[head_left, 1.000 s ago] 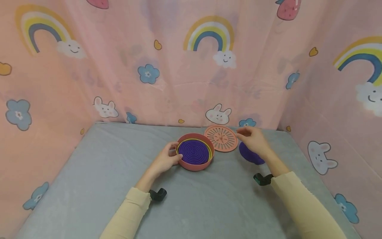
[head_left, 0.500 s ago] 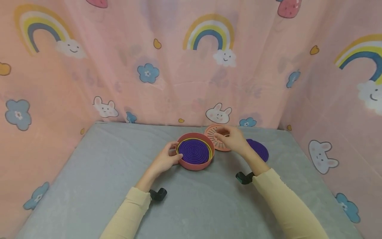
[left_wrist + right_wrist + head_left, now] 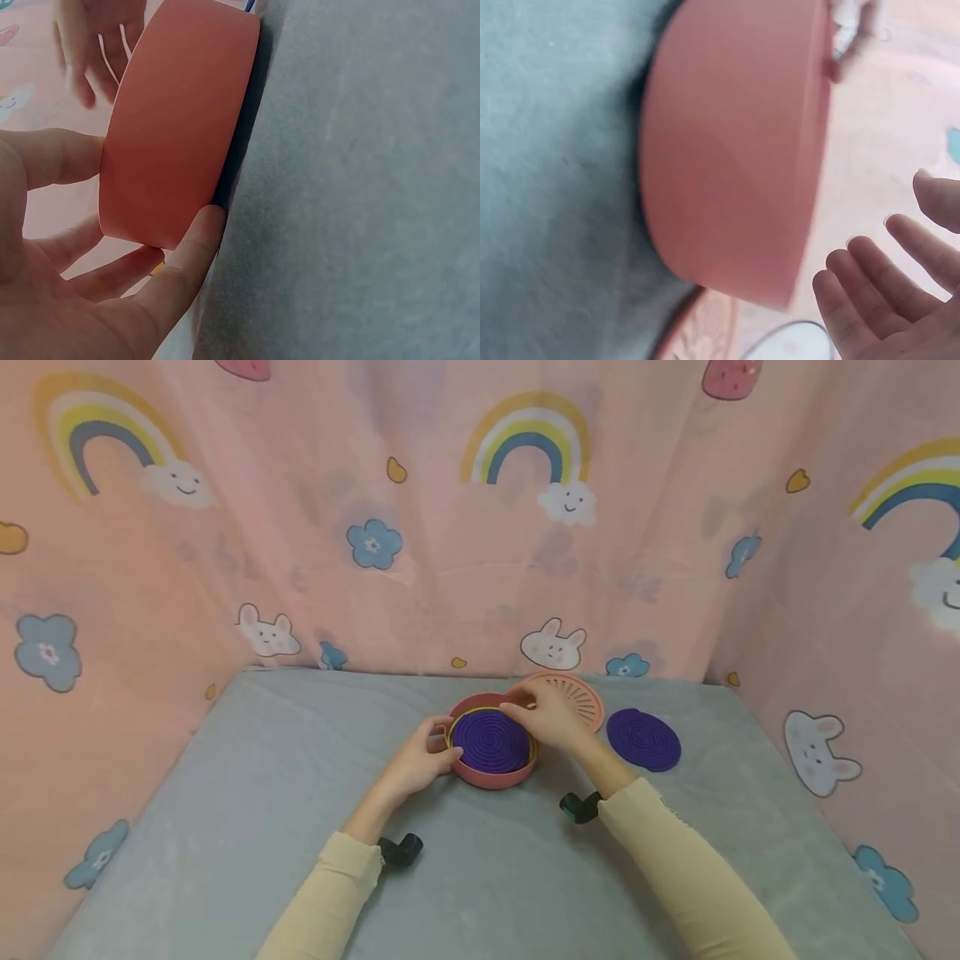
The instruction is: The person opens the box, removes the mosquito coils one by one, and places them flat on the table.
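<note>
A round pink container [image 3: 489,782] stands on the grey cloth, holding a purple spiral coaster [image 3: 490,743] with a yellow rim showing around it. My left hand [image 3: 415,764] grips the container's left side; the left wrist view has its thumb and fingers around the plain outer wall [image 3: 176,120]. Over the container's right rim hangs my right hand [image 3: 549,717], fingers loosely bent. In the right wrist view those fingers [image 3: 889,289] are spread beside the wall with nothing between them.
Behind my right hand lies a slotted peach disc [image 3: 587,697], partly covered by the hand. To its right, a second purple spiral coaster [image 3: 645,741] lies flat on the cloth [image 3: 480,885]. A patterned pink curtain [image 3: 450,602] closes off the back and sides.
My right hand has moved left, from near the loose purple coaster, past the slotted disc, to the container's right rim. The left hand keeps its grip.
</note>
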{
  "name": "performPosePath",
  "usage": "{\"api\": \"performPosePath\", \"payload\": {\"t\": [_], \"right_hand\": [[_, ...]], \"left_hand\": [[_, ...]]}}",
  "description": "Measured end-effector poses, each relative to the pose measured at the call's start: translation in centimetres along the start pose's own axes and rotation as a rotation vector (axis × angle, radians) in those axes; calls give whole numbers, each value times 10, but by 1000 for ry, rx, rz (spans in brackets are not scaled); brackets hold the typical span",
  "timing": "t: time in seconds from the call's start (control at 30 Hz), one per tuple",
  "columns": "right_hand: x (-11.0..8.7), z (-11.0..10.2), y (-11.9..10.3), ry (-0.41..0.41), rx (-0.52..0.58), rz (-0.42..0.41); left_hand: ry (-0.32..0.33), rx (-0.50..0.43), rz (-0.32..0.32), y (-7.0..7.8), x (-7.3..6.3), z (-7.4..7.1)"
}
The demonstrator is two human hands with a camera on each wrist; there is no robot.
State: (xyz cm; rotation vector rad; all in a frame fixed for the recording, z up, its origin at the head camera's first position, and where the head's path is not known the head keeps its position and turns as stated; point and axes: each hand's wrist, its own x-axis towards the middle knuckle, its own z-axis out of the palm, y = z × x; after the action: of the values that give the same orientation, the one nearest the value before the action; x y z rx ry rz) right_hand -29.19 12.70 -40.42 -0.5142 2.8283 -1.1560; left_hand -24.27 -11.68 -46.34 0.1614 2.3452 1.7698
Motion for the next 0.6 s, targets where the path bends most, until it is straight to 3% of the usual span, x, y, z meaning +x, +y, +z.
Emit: {"api": "performPosePath", "payload": {"t": [0.33,0.6], "right_hand": [[12,26,2,-27,-83,44],[20,37,-2,-99,-114,46]], "left_hand": [[-2,1,7,-1,-1,0],[-12,-28,11,0,-2,0]]}}
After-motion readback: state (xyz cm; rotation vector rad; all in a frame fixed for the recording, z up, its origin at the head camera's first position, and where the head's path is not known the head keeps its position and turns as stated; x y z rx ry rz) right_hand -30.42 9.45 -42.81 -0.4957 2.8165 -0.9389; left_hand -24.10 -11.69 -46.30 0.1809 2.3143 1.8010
